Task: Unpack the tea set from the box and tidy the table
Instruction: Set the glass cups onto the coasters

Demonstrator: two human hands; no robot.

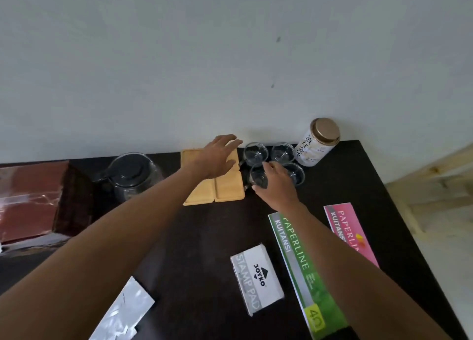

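On the far side of the dark table (199, 237), close to the white wall (179, 58), I see both of my arms stretched forward. My left hand (217, 157) is above the wooden coasters (227, 186), palm down, with the fingers straight and a little spread; it has nothing in it, and I cannot tell if it touches the wood or only hovers over it. My right hand (275, 183) is turned with the thumb to the left, and its fingers are curled around a small glass cup (258, 177) just beside the coasters. Three other glass cups (256, 154) stand near it in a group, and one of them is partly hidden behind the hand.

Left of the coasters stands the glass teapot (133, 177) with a black lid and handle. Further left lies the reddish-brown box (28, 201), at the edge of the table. Behind the cups a white tin (316, 145) with a golden lid stands near the wall; it has dark characters on it, but they are too small for me to read.

Nearer to me lies a grey and white box (257, 279) with "JOYKO" and "STAMP PAD" printed on it. Under my right forearm there is a green booklet (302, 270) with "PAPERLINE", "KUITANSI" and "40", and beside it a pink booklet (350, 232) with the same "PAPERLINE" and a partly covered "KUITANS". At the bottom left lies a silver foil pack (122, 311)
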